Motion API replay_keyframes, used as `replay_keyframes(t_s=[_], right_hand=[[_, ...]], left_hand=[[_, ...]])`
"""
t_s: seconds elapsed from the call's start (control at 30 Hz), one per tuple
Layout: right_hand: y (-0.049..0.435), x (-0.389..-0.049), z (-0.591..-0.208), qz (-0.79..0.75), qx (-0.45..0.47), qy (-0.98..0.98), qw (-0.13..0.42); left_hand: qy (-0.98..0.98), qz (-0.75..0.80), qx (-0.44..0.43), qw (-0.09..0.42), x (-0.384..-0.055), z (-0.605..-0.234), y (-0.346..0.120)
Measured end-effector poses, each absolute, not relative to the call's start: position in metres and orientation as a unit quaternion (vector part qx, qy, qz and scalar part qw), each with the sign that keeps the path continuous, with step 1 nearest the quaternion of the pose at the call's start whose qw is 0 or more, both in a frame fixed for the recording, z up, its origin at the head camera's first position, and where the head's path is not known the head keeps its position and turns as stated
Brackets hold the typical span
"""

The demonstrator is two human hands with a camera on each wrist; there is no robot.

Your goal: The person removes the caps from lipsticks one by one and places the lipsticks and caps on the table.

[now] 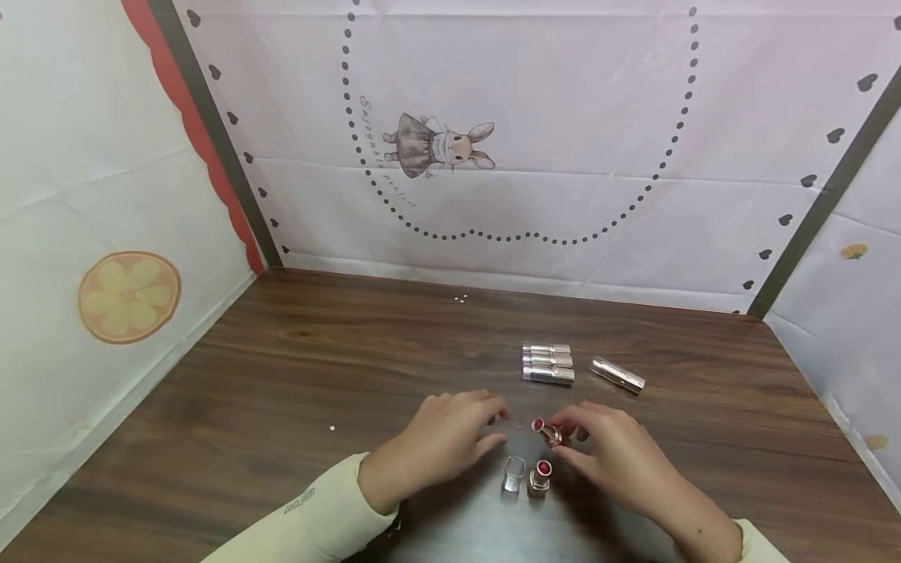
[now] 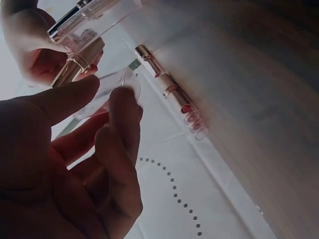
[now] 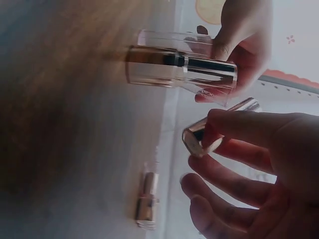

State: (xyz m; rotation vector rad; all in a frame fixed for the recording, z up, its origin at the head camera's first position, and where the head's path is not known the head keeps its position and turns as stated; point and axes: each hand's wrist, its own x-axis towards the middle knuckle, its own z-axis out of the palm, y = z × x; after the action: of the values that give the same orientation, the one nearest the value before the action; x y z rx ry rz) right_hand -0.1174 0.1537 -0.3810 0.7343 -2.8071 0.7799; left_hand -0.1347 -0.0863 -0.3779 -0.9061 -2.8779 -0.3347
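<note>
My left hand (image 1: 450, 438) pinches a clear lipstick cap (image 2: 104, 94) between thumb and fingertips. Facing it, my right hand (image 1: 608, 446) holds an uncapped lipstick (image 1: 551, 433), its red tip angled toward the left hand. The lipstick's metallic base (image 3: 199, 137) shows between the right fingertips in the right wrist view. A small gap separates cap and lipstick. Closer to the person, a second uncapped lipstick (image 1: 540, 479) stands upright on the table, red tip up. Just left of it stands another clear cap (image 1: 513, 474).
Three capped lipsticks (image 1: 547, 364) lie side by side beyond the hands. A further capped lipstick (image 1: 617, 375) lies at a slant to their right. Small white bits (image 1: 461, 299) lie near the back of the wooden table (image 1: 317, 352). Printed cloth walls (image 1: 563, 156) surround it.
</note>
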Motion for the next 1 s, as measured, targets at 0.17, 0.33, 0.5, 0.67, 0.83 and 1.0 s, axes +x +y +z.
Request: replay_keyframes(t_s=[0.17, 0.33, 0.5, 0.67, 0.83, 1.0], right_hand=[[0.151, -0.123, -0.392, 0.288, 0.249, -0.924, 0.026], [0.149, -0.126, -0.402, 0.328, 0.254, -0.910, -0.007], [0.148, -0.128, -0.407, 0.330, 0.257, -0.908, -0.017], [0.151, -0.129, -0.407, 0.318, 0.259, -0.912, -0.017], [0.152, -0.129, -0.406, 0.307, 0.263, -0.914, -0.022], [0.152, -0.129, -0.408, 0.302, 0.270, -0.914, -0.023]], left_hand=[[-0.949, -0.108, -0.296, 0.012, -0.141, -0.382, -0.086], [-0.949, -0.101, -0.299, -0.011, -0.145, -0.387, -0.083], [-0.948, -0.103, -0.300, -0.025, -0.145, -0.391, -0.079], [-0.948, -0.094, -0.301, -0.028, -0.146, -0.392, -0.073], [-0.949, -0.089, -0.300, -0.030, -0.145, -0.392, -0.069], [-0.950, -0.089, -0.297, -0.034, -0.144, -0.391, -0.068]])
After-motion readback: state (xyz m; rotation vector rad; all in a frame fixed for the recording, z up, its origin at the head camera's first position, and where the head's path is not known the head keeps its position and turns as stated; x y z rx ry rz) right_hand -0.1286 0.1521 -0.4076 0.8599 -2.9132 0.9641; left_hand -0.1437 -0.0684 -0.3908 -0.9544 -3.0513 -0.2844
